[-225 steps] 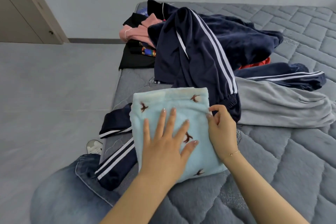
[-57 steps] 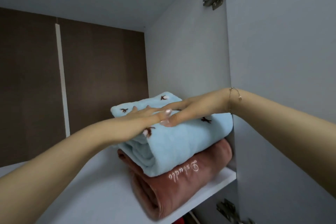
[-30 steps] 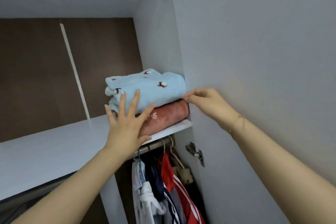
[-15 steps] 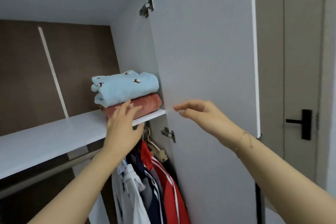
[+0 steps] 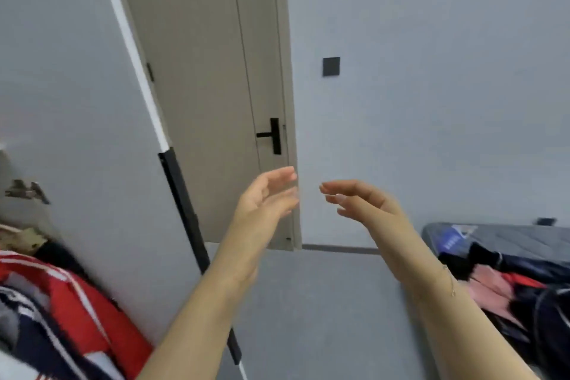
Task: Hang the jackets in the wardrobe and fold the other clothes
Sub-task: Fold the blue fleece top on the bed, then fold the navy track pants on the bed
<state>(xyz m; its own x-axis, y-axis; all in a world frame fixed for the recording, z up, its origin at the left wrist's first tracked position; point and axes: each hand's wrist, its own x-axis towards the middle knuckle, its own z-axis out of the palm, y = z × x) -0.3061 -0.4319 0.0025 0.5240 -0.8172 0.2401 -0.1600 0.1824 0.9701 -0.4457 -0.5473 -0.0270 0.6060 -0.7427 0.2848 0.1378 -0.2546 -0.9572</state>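
– Where are the clothes?
– Heaped at the bed's (image 5: 509,233) near corner, blurred; jackets (image 5: 61,302) hang by the wardrobe door (image 5: 77,133).
– Your hands?
– Left hand (image 5: 262,197) and right hand (image 5: 361,197) relaxed, empty, probably free for the next garment.

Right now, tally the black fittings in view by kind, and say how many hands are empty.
Black door handle: 1
Black wall switch plate: 1
Black room door hinges: 2
Empty hands, left hand and right hand: 2
Total: 6
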